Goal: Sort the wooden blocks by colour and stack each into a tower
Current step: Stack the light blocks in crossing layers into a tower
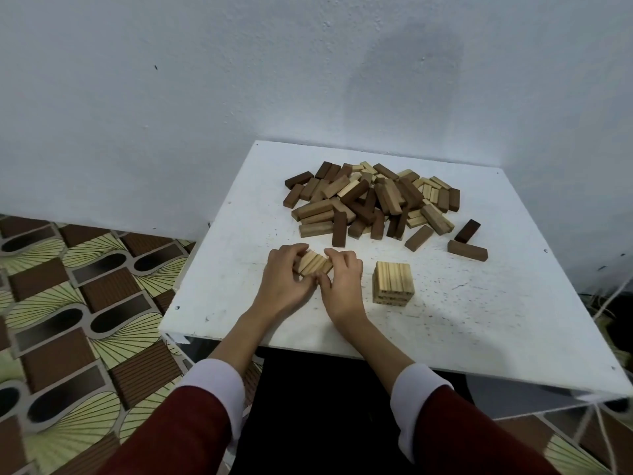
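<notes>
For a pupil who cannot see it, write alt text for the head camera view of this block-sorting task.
A person's left hand and right hand together grip a row of pale blocks on a white table. To their right stands a short pale tower; behind lies an unsorted pile of pale, tan and dark blocks.

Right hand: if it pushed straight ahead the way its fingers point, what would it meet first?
The right hand already grips the pale blocks; beyond them, probably the upright dark block at the pile's near edge. Depth is unclear.
</notes>
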Demonstrator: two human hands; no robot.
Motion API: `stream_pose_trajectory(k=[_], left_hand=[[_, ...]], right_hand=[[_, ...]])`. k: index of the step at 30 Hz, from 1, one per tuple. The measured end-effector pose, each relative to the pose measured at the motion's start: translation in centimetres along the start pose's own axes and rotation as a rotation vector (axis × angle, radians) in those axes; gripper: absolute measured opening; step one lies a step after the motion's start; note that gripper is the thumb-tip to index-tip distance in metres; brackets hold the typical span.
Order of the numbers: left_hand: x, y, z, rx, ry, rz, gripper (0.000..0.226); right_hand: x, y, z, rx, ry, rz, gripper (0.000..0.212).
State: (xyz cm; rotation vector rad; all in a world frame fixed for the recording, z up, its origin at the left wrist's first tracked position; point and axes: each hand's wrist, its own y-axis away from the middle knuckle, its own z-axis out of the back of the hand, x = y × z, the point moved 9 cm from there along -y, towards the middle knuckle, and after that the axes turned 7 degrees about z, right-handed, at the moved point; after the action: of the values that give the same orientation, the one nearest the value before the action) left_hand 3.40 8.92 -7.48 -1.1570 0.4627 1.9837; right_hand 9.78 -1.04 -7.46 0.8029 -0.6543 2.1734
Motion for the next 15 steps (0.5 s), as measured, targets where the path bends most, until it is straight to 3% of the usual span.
stream_pose_trajectory(k=[7,12,15], left_hand=[[-0.3,-0.1,-0.9,0.032,-0.225,-0.102,0.073],[-0.4,-0.6,-1.4,0.184,-0.048,-0.047,0.074],[-0.6,-1.0,-2.1,0.306,-0.024,-0.052,0.08]], right_hand=[[-0.3,0.3,0.4,-0.035,-0.044,-0.019,0.037],[-0.6,0.5,0.9,-0.095,-0.074,-0.055,0.056],[-1.0,0.6,1.4,-0.115,-0.108,-0.089,0.056]])
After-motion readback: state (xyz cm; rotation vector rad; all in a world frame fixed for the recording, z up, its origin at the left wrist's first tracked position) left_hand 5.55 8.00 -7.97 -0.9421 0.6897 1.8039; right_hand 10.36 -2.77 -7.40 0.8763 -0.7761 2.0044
